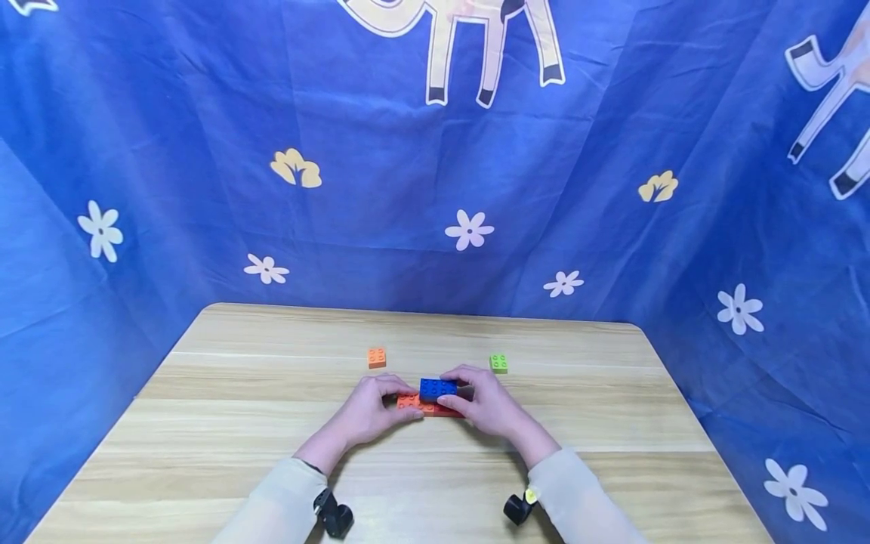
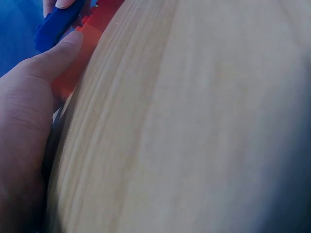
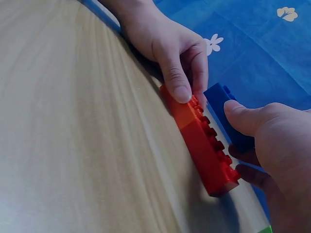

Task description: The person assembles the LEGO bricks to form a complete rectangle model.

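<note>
An orange brick (image 1: 408,403) and a red brick (image 3: 206,162) lie end to end on the table, studs up. My left hand (image 1: 365,412) grips the orange brick between thumb and fingers. Held just over the two is a blue brick (image 1: 435,389), pinched at its right part by my right hand (image 1: 491,404). In the right wrist view, a narrow gap shows between this blue brick and the studs below it. The left wrist view catches only the left thumb (image 2: 60,56) on the orange side, with parts of the red and blue bricks behind.
Behind the hands, a small orange brick (image 1: 377,358) sits on the left and a small green brick (image 1: 499,364) on the right. The wooden table (image 1: 272,378) ends at a blue patterned cloth (image 1: 381,249) at the back and sides.
</note>
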Motion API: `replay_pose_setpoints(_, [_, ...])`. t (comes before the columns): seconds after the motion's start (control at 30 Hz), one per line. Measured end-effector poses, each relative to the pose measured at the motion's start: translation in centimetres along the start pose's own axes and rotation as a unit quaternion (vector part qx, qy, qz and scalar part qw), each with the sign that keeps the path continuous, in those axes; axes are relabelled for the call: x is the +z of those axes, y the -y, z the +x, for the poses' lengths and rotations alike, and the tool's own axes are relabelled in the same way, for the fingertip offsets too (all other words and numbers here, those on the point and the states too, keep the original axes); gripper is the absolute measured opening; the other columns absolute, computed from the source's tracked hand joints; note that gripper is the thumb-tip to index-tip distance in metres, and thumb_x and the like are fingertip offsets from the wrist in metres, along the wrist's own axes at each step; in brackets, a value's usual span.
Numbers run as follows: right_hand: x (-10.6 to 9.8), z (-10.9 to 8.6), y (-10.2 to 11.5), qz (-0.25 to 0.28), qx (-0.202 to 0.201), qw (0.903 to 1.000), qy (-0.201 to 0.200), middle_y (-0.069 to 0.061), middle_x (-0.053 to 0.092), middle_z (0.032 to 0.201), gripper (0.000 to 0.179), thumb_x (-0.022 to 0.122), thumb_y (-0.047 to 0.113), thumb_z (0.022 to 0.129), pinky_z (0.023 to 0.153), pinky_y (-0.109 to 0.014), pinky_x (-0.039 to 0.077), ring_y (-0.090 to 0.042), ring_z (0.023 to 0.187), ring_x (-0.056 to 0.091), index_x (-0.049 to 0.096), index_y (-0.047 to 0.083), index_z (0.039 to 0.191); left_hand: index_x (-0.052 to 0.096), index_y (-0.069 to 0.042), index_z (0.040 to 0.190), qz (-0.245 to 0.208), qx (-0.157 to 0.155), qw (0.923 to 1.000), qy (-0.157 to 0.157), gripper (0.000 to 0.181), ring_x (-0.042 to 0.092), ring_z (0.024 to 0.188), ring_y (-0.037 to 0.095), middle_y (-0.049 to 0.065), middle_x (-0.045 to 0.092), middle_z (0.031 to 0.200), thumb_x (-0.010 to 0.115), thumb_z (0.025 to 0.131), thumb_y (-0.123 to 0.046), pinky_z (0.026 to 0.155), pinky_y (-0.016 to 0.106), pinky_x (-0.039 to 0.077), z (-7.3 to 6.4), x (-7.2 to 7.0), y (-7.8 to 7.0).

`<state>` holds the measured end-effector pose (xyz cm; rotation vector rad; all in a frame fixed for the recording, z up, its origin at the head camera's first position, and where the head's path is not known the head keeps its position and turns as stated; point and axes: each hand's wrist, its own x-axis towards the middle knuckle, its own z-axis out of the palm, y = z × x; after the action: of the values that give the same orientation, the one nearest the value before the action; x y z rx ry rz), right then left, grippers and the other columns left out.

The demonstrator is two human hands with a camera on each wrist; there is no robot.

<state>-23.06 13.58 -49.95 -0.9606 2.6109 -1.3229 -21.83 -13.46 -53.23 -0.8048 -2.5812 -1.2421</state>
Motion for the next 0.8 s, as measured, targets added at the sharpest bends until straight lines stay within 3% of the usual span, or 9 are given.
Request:
replay_pose_setpoints(0.5, [1.03, -0.49, -0.66, -0.002, -0.006, 1.0, -0.001, 0.005, 0.072, 0.121, 0.035, 0.08, 0.026, 0.098, 0.098, -0.033, 0.054, -0.011, 0.112, 0.066, 0.074, 0.012, 0.129, 0.083, -0.013, 0.114, 0.0, -0.02, 0.9998, 0.009, 0.04, 0.069, 0.102, 0.014, -0.009, 0.076, 0.106, 0.091, 0.085, -0.039, 0.093, 0.04, 0.056, -0.16, -0.18, -0.13])
replay_pose_setpoints(0.8, [1.05, -0.55, -0.52, -0.02, -0.03, 0.9994, 0.002, 0.004, 0.073, 0.121, 0.035, 0.08, 0.027, 0.098, 0.098, -0.033, 0.055, -0.011, 0.11, 0.067, 0.074, 0.011, 0.129, 0.082, -0.012, 0.116, -0.004, -0.023, 0.9997, 0.013, 0.046, 0.069, 0.104, 0.014, -0.009, 0.076, 0.107, 0.091, 0.084, -0.043, 0.095, 0.041, 0.055, -0.15, -0.16, 0.07])
